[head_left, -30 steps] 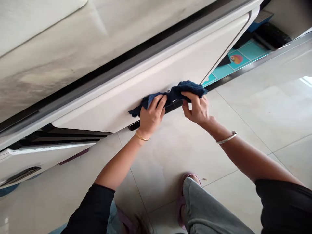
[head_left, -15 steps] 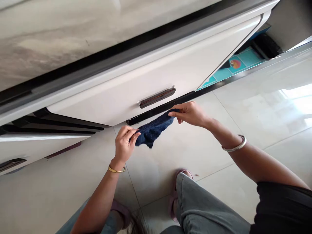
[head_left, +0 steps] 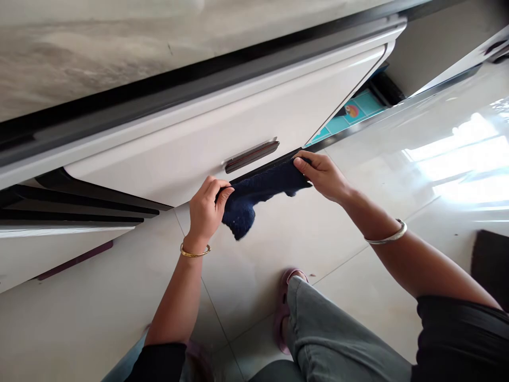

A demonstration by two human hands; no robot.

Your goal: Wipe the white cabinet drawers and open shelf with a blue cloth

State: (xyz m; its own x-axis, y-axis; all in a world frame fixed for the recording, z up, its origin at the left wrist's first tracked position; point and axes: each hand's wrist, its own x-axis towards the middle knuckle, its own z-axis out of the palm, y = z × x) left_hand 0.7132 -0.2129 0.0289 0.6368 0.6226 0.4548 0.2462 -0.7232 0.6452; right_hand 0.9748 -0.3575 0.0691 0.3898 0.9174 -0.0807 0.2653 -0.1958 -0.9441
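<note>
A dark navy cloth point(head_left: 260, 185) is stretched between my two hands, in the air in front of a white cabinet door. My left hand point(head_left: 207, 204) is closed on its left end, thumb against the fingers. At the other end, my right hand point(head_left: 323, 174) pinches the upper right corner between thumb and fingers. The cloth's lower edge looks ragged and droops more at the left than in the middle. Just behind the cloth is the dark handle point(head_left: 252, 155) of the door.
The white cabinet door point(head_left: 159, 164) hangs under a marbled countertop point(head_left: 119, 58) with a black edge. Right of it an open cabinet space shows a turquoise patterned liner point(head_left: 358, 114). Pale tiles point(head_left: 119, 318) cover the floor. A dark object point(head_left: 491, 265) stands at the right edge.
Both hands have risen slightly, and my right hand has moved right, away from the left. The cloth is spread wider between them. The camera view has shifted to the right.
</note>
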